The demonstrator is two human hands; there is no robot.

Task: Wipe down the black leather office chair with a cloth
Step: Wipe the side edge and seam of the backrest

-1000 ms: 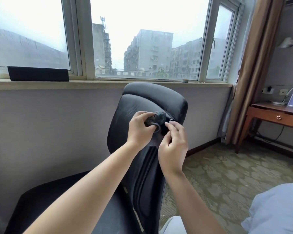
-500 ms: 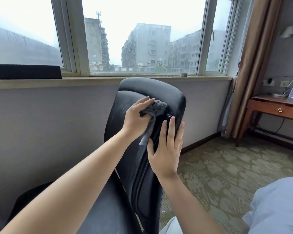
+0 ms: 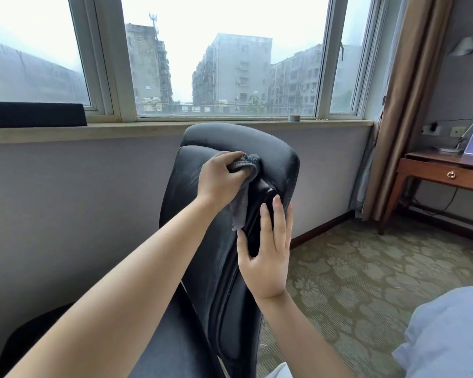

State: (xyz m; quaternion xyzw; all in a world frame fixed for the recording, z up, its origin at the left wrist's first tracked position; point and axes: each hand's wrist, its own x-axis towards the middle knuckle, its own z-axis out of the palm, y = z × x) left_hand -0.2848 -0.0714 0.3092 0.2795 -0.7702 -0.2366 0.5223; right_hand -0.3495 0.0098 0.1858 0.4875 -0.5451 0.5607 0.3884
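Beneath a wide window, a crumpled grey cloth (image 3: 243,170) is clenched in the left hand (image 3: 218,179) and pressed against the headrest of the black leather office chair (image 3: 230,241). The right hand (image 3: 268,252) is laid flat, fingers straight, on the backrest's edge, its grip released.

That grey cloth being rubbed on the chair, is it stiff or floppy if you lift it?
Probably floppy: the cloth bunches in the left hand and its loose end hangs limp down the chair. Likely light, since a few curled fingers hold it. Its fuzzy surface suggests it won't slip easily.
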